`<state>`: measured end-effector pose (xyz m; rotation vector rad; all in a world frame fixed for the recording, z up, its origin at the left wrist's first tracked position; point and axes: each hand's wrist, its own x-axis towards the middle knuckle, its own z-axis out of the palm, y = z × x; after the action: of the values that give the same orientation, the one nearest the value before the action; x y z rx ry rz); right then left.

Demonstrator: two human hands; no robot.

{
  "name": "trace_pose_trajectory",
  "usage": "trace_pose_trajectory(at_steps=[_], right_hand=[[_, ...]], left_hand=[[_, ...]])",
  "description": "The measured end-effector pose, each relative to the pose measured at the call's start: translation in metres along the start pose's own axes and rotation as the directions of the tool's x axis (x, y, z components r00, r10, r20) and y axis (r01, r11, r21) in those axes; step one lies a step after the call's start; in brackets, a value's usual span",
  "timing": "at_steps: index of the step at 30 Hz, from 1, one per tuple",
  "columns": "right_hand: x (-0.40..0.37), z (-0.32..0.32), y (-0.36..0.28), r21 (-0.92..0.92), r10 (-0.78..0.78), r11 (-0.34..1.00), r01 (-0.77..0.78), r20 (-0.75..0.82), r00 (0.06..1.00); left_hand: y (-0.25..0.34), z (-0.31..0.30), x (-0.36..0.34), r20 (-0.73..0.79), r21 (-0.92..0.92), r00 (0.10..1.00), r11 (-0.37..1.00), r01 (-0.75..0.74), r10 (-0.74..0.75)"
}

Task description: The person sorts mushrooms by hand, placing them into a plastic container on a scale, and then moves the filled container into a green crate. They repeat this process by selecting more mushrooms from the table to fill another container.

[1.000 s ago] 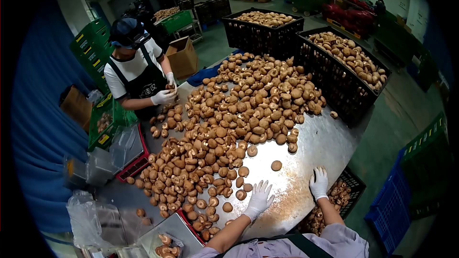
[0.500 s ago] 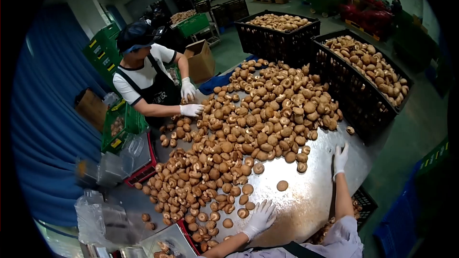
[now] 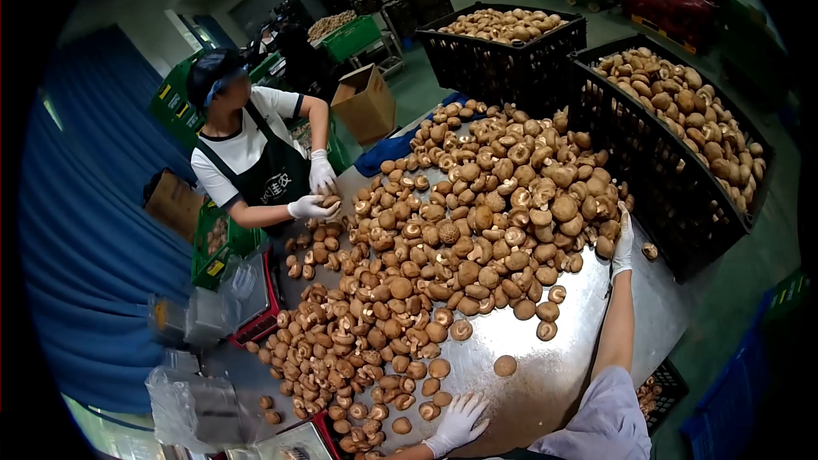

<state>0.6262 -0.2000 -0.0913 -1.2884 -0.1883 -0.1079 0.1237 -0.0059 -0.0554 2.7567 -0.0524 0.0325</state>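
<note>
A wide pile of brown mushrooms (image 3: 477, 213) covers much of the metal table (image 3: 545, 358). My right hand (image 3: 624, 247), in a white glove, reaches forward to the pile's right edge, its fingers stretched out against the mushrooms there. My left hand (image 3: 460, 422), gloved too, lies flat with fingers spread on the bare metal near the front. Close to its left are loose mushrooms (image 3: 429, 410), apart from the fingers. One single mushroom (image 3: 505, 365) sits on the metal between my two hands.
Black crates (image 3: 665, 179) full of mushrooms stand behind the table at right. A co-worker (image 3: 256, 145) in white gloves handles mushrooms across at left. A red-edged scale (image 3: 260, 307), clear plastic trays (image 3: 209, 315) and green crates (image 3: 217, 243) line the left side.
My right hand has moved forward from bare metal to the pile's right edge. My left hand has shifted slightly down. The co-worker's hands have drawn back from the pile, holding a mushroom.
</note>
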Motion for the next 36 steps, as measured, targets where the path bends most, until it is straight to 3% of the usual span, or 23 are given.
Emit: trace_pose_trajectory(at_steps=[2, 3, 6, 12, 16, 17, 19, 20, 27, 29, 31, 36], right_hand=[[0.005, -0.002, -0.003, 0.035, 0.006, 0.999, -0.009, 0.098, 0.995], [0.011, 0.005, -0.001, 0.204, 0.008, 0.979, -0.029, 0.102, 0.995], [0.027, 0.025, 0.003, 0.454, 0.073, 0.886, -0.098, 0.071, 0.995], [0.052, 0.059, 0.004, 0.633, 0.133, 0.757, -0.159, 0.089, 0.987], [0.052, 0.08, -0.016, 0.505, 0.432, 0.741, -0.442, 0.144, 0.89], [0.053, 0.084, -0.017, 0.496, 0.437, 0.746, -0.445, 0.14, 0.889], [0.052, 0.09, -0.018, 0.44, 0.21, 0.817, -0.374, 0.377, 0.902], [0.05, 0.088, -0.018, 0.414, 0.2, 0.833, -0.368, 0.395, 0.897], [0.017, 0.122, -0.063, 0.263, 0.416, 0.807, -0.529, 0.382, 0.825], [0.063, 0.093, 0.065, 0.228, 0.326, 0.853, -0.47, 0.47, 0.82], [0.042, 0.118, 0.047, -0.063, 0.258, 0.964, -0.259, 0.465, 0.847], [-0.024, 0.178, 0.005, -0.143, 0.272, 0.962, -0.232, 0.563, 0.781]], left_hand=[[0.003, -0.001, -0.001, 0.015, -0.001, 1.0, 1.0, 0.004, -0.004], [0.004, -0.002, 0.0, 0.008, 0.0, 1.0, 1.0, 0.013, -0.013], [0.003, 0.002, 0.0, -0.021, -0.008, 1.0, 1.0, 0.018, -0.018], [0.002, 0.011, -0.005, -0.034, -0.031, 0.998, 0.999, 0.045, -0.046], [-0.002, 0.021, -0.005, -0.087, -0.031, 0.996, 0.999, -0.03, 0.027], [0.0, 0.016, -0.004, -0.057, -0.001, 0.998, 1.0, 0.003, -0.003], [0.003, 0.009, 0.0, -0.032, 0.029, 0.999, 1.0, 0.013, -0.012], [0.004, 0.005, 0.001, -0.034, 0.026, 0.999, 0.999, 0.019, -0.018], [0.006, -0.002, 0.005, 0.035, -0.022, 0.999, 1.0, 0.012, -0.011], [0.005, 0.003, 0.002, 0.041, -0.021, 0.999, 1.0, -0.004, 0.005], [0.004, 0.005, 0.002, -0.011, -0.013, 1.0, 1.0, -0.01, 0.01], [0.006, 0.001, 0.004, -0.002, -0.019, 1.0, 1.0, -0.011, 0.011]])
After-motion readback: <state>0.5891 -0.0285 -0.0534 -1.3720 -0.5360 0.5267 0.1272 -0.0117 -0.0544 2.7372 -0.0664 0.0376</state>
